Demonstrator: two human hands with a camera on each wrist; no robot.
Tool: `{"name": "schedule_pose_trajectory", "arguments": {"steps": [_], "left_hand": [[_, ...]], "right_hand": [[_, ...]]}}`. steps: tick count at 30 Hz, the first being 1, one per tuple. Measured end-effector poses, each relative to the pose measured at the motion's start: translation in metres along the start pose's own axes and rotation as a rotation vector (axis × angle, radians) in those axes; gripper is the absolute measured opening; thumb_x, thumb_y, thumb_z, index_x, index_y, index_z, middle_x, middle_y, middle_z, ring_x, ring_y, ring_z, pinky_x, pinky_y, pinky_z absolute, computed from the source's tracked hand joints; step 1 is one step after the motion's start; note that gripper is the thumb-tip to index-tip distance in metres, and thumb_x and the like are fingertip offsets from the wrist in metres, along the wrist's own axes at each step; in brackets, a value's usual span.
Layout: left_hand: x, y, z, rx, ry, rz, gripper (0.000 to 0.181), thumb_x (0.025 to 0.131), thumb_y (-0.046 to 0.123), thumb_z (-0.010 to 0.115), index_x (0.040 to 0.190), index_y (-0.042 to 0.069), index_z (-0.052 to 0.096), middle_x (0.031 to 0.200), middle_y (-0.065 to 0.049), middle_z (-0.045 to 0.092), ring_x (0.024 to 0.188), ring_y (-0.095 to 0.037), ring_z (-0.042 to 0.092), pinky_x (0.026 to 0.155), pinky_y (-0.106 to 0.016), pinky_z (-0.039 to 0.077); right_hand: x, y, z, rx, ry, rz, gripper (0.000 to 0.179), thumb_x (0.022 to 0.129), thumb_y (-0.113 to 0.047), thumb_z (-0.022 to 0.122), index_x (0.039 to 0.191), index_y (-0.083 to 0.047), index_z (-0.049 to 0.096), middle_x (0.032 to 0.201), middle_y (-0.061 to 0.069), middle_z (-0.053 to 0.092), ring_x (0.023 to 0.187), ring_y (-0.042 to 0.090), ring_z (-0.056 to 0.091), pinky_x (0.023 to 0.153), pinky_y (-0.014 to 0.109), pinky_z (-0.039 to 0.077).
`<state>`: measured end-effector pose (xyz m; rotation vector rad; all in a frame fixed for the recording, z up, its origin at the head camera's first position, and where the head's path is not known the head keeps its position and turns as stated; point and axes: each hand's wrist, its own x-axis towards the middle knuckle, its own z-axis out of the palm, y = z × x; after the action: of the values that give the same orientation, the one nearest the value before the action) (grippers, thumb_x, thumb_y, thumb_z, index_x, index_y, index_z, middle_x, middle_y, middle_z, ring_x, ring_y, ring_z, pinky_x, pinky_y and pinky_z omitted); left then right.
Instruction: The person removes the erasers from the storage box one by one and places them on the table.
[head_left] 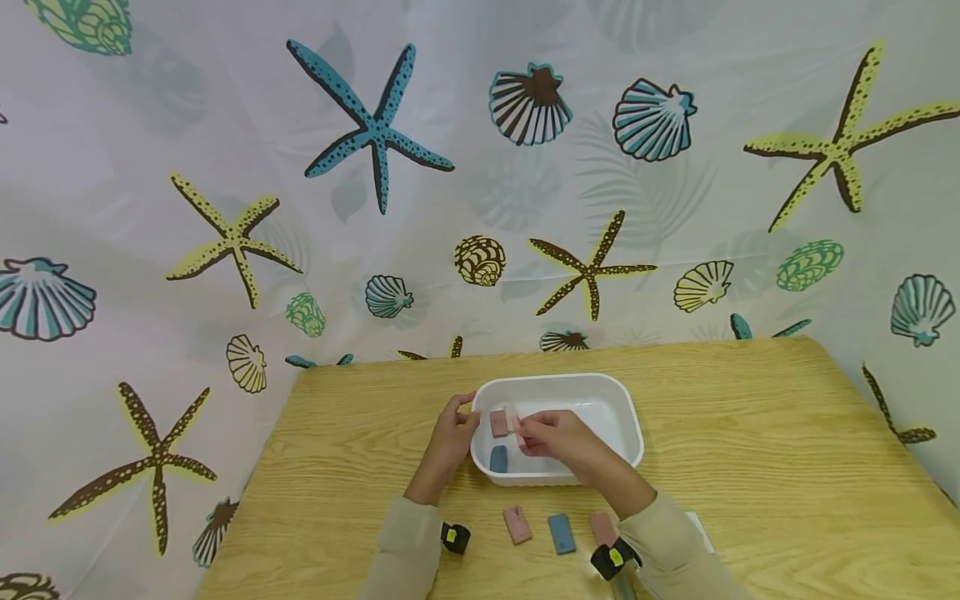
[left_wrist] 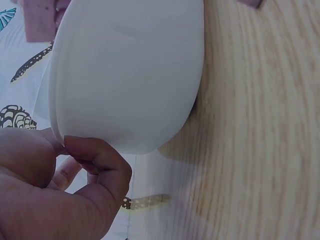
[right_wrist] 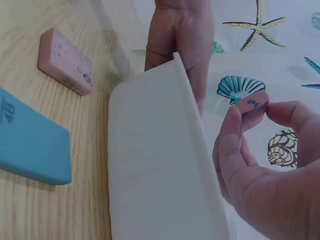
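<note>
A white plastic tub (head_left: pixel 603 417) stands on the table, its left-end rim pinched between the thumb and fingers of my left hand (head_left: pixel 453 429). Above the tub's left part, my right hand (head_left: pixel 555 435) holds a small pink eraser (right_wrist: pixel 252 105) by its edges, with blue writing on the side that shows. Inside the tub lie another pink eraser (head_left: pixel 498 423) and, nearer the front wall, a blue eraser (head_left: pixel 498 458). The left wrist view shows the left hand (left_wrist: pixel 75 185) gripping the rim from outside.
In front of the tub lie a pink eraser (head_left: pixel 517 525), a blue eraser (head_left: pixel 562 533) marked 4B and another pink eraser (head_left: pixel 602 527), partly covered by the right wrist camera (head_left: pixel 611 560). A white item (head_left: pixel 700 532) shows beside the right sleeve. A patterned cloth (head_left: pixel 420 242) hangs behind.
</note>
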<state>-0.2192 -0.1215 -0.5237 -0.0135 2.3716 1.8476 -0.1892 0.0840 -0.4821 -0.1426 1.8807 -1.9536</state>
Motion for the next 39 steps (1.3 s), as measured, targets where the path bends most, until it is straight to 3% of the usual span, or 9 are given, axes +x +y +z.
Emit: {"name": "schedule_pose_trajectory", "arguments": {"steps": [9,16,21,30,39], "left_hand": [[0.0,-0.003,0.0,-0.005,-0.007,-0.01,0.038,0.098,0.018,0.048,0.135,0.014,0.044,0.104,-0.022,0.054,0.087,-0.029,0.059,0.068,-0.035,0.052],[-0.001,-0.003,-0.001,-0.022,-0.011,-0.012,0.04,0.098,0.019,0.048,0.137,0.012,0.041,0.103,-0.021,0.054,0.085,-0.028,0.058,0.065,-0.034,0.051],[-0.001,-0.003,-0.001,-0.029,-0.014,-0.001,0.041,0.098,0.02,0.048,0.137,0.012,0.041,0.104,-0.025,0.053,0.088,-0.033,0.058,0.067,-0.037,0.051],[0.002,-0.004,0.0,0.005,0.007,-0.016,0.037,0.098,0.02,0.049,0.135,0.017,0.044,0.102,-0.019,0.054,0.084,-0.026,0.057,0.067,-0.032,0.051],[0.002,-0.004,0.001,0.012,0.008,-0.016,0.037,0.098,0.02,0.048,0.135,0.016,0.044,0.102,-0.019,0.054,0.085,-0.027,0.058,0.067,-0.032,0.052]], "right_hand": [[-0.029,-0.004,-0.006,0.11,-0.098,0.013,0.042,0.093,-0.015,0.051,0.119,0.018,0.046,0.097,0.013,0.058,0.086,0.017,0.061,0.08,0.028,0.05],[-0.053,-0.001,-0.01,0.103,-0.114,0.032,0.042,0.09,-0.011,0.051,0.121,0.017,0.045,0.107,0.018,0.056,0.088,0.017,0.06,0.082,0.029,0.049],[-0.069,0.007,-0.012,0.1,-0.123,0.031,0.041,0.091,-0.013,0.053,0.119,0.016,0.047,0.102,0.012,0.059,0.088,0.018,0.059,0.084,0.033,0.049],[-0.097,0.025,-0.006,0.006,-0.065,0.087,0.034,0.09,-0.014,0.056,0.114,0.01,0.053,0.095,0.009,0.062,0.087,0.022,0.061,0.078,0.033,0.051],[-0.112,0.046,-0.004,-0.115,-0.062,0.105,0.033,0.088,-0.018,0.063,0.109,0.007,0.056,0.088,0.006,0.059,0.08,0.019,0.058,0.07,0.032,0.052]]}}
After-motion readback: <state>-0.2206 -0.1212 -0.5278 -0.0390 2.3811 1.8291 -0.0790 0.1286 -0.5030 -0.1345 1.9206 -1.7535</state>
